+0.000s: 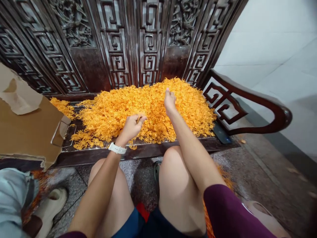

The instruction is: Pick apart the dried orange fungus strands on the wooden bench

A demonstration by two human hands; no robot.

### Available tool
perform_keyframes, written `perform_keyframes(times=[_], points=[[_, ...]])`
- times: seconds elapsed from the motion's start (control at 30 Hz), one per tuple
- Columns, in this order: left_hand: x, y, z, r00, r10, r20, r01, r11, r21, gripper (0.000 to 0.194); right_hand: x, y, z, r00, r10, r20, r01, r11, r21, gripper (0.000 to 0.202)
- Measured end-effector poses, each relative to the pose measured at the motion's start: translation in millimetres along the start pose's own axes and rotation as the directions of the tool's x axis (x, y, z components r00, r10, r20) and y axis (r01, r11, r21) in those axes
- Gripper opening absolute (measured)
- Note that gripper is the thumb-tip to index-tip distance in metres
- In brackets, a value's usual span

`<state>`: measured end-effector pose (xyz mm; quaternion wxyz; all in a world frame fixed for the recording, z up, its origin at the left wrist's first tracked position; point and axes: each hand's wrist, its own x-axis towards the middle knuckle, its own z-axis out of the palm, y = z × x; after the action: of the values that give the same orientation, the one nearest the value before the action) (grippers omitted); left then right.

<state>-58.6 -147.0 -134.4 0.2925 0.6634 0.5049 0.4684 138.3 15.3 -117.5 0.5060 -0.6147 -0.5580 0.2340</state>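
A wide heap of small orange flower-like pieces with thin stems (pixel 153 129) covers most of the dark wooden bench seat (pixel 143 150). My left hand (pixel 132 126), with a white watch on its wrist, is over the front of the heap. Its thumb and fingers pinch together on what looks like one orange piece, mostly hidden by the fingers. Farther back and to the right, my right hand (pixel 170 101) reaches over the heap. The fingers there point away from me and look stretched out, with nothing visible in them.
A torn cardboard box (pixel 27 132) stands on the bench at left, beside a bent metal wire handle (pixel 55 134). A phone (pixel 222 133) lies by the curved armrest (pixel 269 122) at right. Carved wooden panels (pixel 91 66) rise behind. Another person's shoe (pixel 53 205) shows at lower left.
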Motion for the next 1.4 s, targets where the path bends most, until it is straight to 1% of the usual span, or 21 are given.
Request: perform_keyframes(times=[0.07,0.1,0.13,0.2,0.3,0.37,0.43,0.5,0.57,0.7,0.77,0.83,0.87,0.93,1.0,1.07,1.1,1.17,1.23,1.3,1.4], points=[[4,-5,-1.1,0.999,-0.035,-0.036,0.033,0.998,-0.053,0.034,-10,-3,4,0.999,-0.019,-0.044,0.012,0.987,-0.159,0.044],[5,-6,-1.0,0.998,-0.045,-0.046,0.042,0.996,-0.076,0.033,-14,-6,7,0.998,-0.045,-0.039,0.038,0.985,-0.171,0.043],[5,-6,-0.6,0.998,-0.049,-0.05,0.044,0.995,-0.087,0.032,-19,-11,9,0.994,-0.102,0.028,0.105,0.984,-0.141,0.04],[5,-6,1.0,0.998,-0.035,-0.051,0.03,0.996,-0.088,0.031,-27,-21,12,0.957,-0.195,0.213,0.193,0.981,0.031,0.039],[4,-6,3.8,0.998,-0.012,-0.066,0.009,0.999,-0.038,0.035,-39,-36,13,0.829,-0.269,0.49,0.118,0.941,0.318,0.044],[4,-6,4.9,0.997,-0.015,-0.076,0.016,1.0,0.012,0.041,-48,-43,12,0.723,-0.304,0.62,0.035,0.913,0.406,0.042],[4,-8,5.0,0.997,-0.026,-0.078,0.03,0.998,0.052,0.047,-54,-47,14,0.627,-0.357,0.692,0.022,0.897,0.442,0.037],[4,-9,4.0,0.996,-0.034,-0.083,0.039,0.997,0.06,0.05,-57,-47,18,0.574,-0.384,0.724,0.053,0.899,0.435,0.029],[5,-11,2.1,0.993,-0.041,-0.108,0.045,0.999,0.03,0.049,-55,-44,21,0.6,-0.363,0.713,0.061,0.909,0.411,0.019],[7,-12,-3.0,0.975,-0.075,-0.211,0.056,0.994,-0.095,0.038,-47,-38,24,0.722,-0.279,0.633,0.015,0.921,0.389,0.005],[8,-11,-6.3,0.958,-0.105,-0.268,0.068,0.987,-0.144,0.034,-45,-36,24,0.759,-0.255,0.599,0.02,0.929,0.37,0.006],[9,-9,-9.8,0.958,-0.125,-0.258,0.076,0.979,-0.191,0.032,-44,-37,23,0.78,-0.26,0.569,0.03,0.924,0.381,0.006],[8,-7,-11.4,0.967,-0.133,-0.219,0.083,0.971,-0.224,0.032,-45,-38,22,0.782,-0.273,0.559,0.032,0.915,0.403,0.004],[6,-3,-13.9,0.983,-0.162,-0.086,0.128,0.942,-0.31,0.03,-49,-43,20,0.773,-0.316,0.55,0.034,0.886,0.461,0.007],[4,1,-15.0,0.979,-0.192,0.063,0.201,0.897,-0.393,0.028,-55,-50,17,0.738,-0.37,0.564,0.042,0.86,0.508,0.015],[3,3,-15.0,0.966,-0.207,0.156,0.255,0.863,-0.436,0.028,-62,-58,13,0.664,-0.423,0.617,0.048,0.847,0.529,0.025],[2,4,-14.9,0.962,-0.213,0.169,0.267,0.853,-0.447,0.028,-65,-61,12,0.619,-0.443,0.649,0.051,0.847,0.53,0.031],[3,5,-14.8,0.962,-0.232,0.143,0.273,0.84,-0.47,0.03,-71,-65,10,0.53,-0.461,0.712,0.062,0.858,0.51,0.043],[5,5,-15.6,0.961,-0.27,0.064,0.265,0.82,-0.508,0.032,-74,-64,10,0.476,-0.469,0.744,0.117,0.872,0.475,0.05],[7,5,-17.1,0.948,-0.315,-0.052,0.238,0.805,-0.544,0.034,-75,-60,12,0.484,-0.476,0.734,0.201,0.877,0.436,0.053],[10,2,-19.5,0.911,-0.366,-0.193,0.195,0.791,-0.581,0.037,-72,-54,17,0.535,-0.492,0.687,0.264,0.869,0.417,0.055]])
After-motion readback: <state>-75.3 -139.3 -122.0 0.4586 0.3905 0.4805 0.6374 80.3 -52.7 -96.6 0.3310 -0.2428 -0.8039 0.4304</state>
